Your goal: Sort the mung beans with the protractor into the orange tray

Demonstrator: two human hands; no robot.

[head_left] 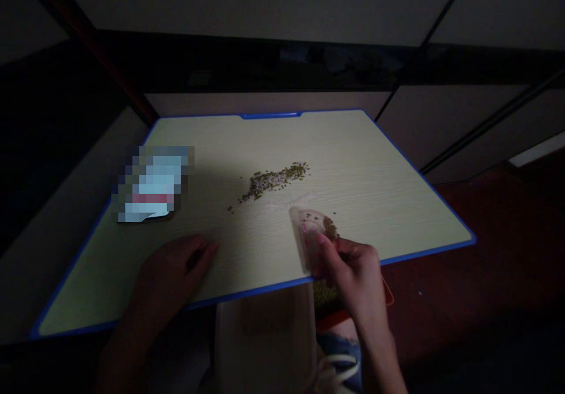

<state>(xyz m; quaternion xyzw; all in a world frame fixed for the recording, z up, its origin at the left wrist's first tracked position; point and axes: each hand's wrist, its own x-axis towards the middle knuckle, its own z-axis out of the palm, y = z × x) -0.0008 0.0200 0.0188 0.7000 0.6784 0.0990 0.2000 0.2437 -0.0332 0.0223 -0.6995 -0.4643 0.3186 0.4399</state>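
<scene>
At the near edge of the table (375,176), one card (309,238) and one small seed cluster (331,227) are seen; one seed pile (276,181) is spread mid-table. One pale container (265,347) is partly covered. The card is pinched by the right hand (359,270); the left hand's (170,270) fingers are curled, partly open.

Two hands: left hand (170,267), right hand (355,264). One card (308,235) between right fingers (329,251). Two grain groups: one strip (276,180) beyond fingers, one clump (330,227) just beside; grains uncountable. Two containers, nearer wearer than fingers: one pale container (265,347), one orange-rimmed container (388,294). One tabletop (397,205).
</scene>
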